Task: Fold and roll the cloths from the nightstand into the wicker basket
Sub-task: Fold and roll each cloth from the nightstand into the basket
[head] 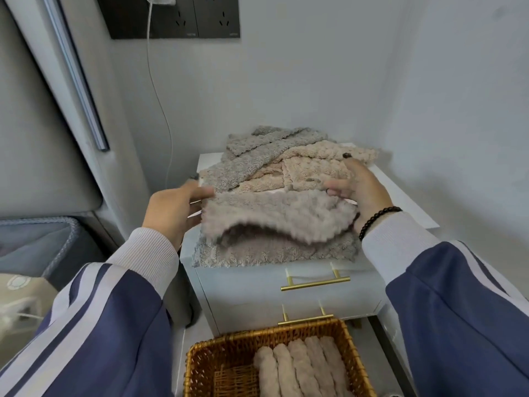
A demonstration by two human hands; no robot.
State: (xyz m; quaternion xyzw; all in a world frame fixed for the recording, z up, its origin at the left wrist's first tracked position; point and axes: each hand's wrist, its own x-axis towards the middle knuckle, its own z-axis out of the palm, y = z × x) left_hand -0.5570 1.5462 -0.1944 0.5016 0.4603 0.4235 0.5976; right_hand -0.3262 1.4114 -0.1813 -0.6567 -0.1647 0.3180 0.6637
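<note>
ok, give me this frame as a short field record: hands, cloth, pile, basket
left hand: grips left edge of the cloth
right hand: grips right edge of the cloth
cloth: beige-grey, being folded over on the front of the nightstand
pile: loose grey and beige cloths at the back of the nightstand
basket: on the floor in front of the drawers
rolls: five, side by side in the right part of the basket

I see a fluffy, nubby cloth (274, 216), matt and blurred. The pile (286, 164) behind it is the same plush fabric. The nightstand (249, 293) looks smooth and faintly glossy, its handle (315, 283) brushed golden metal. The basket (347, 348) is rough woven wicker holding fuzzy rolls (300, 368).
</note>
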